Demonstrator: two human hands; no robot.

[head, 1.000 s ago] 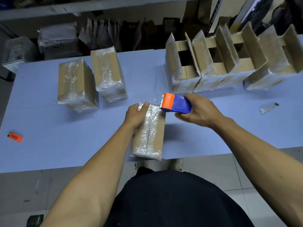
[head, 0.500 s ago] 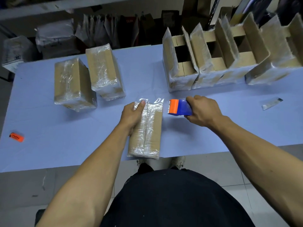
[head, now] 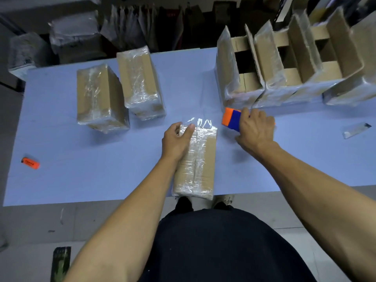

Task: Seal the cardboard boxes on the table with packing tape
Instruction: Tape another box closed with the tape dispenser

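The box (head: 196,159) being taped lies long-ways at the near edge of the blue table (head: 61,180), about the middle, with its near end right at the edge. Shiny clear tape runs along its top, and a loose bit of tape (head: 200,122) sticks out past its far end. The left hand (head: 178,139) lies flat on the far left part of the box, with the thumb pressed down on the tape and the fingers open, not wrapped around anything. The right hand (head: 254,130) is just to the right of the box and is closed around the orange and blue tape holder (head: 232,119), which is near the far right corner of the box but not touching it. Two shut, taped boxes (head: 99,98) stand side by side toward the far left part of the table. A row of open boxes (head: 284,68) with flaps sticking up stands along the far right edge. A small orange lighter (head: 30,163) lies near the left edge. A small clear scrap (head: 356,130) lies near the right edge, well apart from the hands.
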